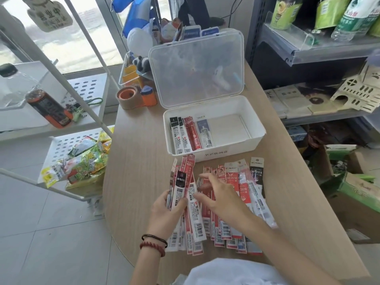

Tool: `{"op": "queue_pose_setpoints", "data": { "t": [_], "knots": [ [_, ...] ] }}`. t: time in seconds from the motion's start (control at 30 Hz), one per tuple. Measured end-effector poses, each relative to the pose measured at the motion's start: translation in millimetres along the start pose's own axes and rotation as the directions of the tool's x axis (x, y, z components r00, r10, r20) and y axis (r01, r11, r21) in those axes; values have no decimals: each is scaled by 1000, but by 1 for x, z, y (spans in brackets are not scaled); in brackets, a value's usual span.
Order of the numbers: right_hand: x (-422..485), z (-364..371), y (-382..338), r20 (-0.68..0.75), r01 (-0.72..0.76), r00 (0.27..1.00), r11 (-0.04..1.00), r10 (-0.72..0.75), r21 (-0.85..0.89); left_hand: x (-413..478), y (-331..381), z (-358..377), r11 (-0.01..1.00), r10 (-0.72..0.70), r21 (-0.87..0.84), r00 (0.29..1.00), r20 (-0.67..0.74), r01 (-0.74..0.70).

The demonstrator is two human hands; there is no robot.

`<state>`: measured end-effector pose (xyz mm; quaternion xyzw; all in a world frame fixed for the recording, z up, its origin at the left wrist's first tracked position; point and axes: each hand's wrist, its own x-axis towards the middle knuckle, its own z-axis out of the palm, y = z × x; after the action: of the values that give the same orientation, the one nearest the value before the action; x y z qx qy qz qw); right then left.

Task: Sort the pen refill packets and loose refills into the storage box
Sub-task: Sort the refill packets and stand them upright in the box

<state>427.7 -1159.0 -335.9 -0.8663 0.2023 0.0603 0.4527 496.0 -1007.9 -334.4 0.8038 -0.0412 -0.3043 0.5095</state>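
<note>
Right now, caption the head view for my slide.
Left hand grips refill packets; right hand hovers over the pile near an open box.

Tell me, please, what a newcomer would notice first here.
The red, white and black refill packets spread over the near table draw the eye, with the left hand gripping a fanned bunch and the right hand over the spread. Behind them the white storage box stands open, a few packets at its left end.

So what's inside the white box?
Refill packets lie along the left of the box: two black-topped, some red, one bluish. The right half shows bare floor. The near wall hides their lower ends.
</note>
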Motion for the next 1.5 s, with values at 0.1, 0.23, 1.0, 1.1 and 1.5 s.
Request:
{"op": "queue_pose_setpoints", "data": {
  "t": [0.1,0.23,1.0,1.1,1.5],
  "knots": [
    [1,3,-3,-39,6,999,997,-2,82,0,2,6,995,-45,-93,999,21,46],
    [2,1,-1,-39,-6,999,992,12,130,-3,4,10,974,-68,-206,992,109,89],
    [9,-5,-6,-7,-117,991,870,137,479,0,11,5,962,30,-273,998,58,-13],
    [13,-21,-8,-17,-112,989,821,147,560,8,23,9,959,83,-277,994,70,-61],
    [35,-79,-8,-218,50,967,748,128,662,59,87,38,955,175,-260,978,115,-140]
  ]
}}
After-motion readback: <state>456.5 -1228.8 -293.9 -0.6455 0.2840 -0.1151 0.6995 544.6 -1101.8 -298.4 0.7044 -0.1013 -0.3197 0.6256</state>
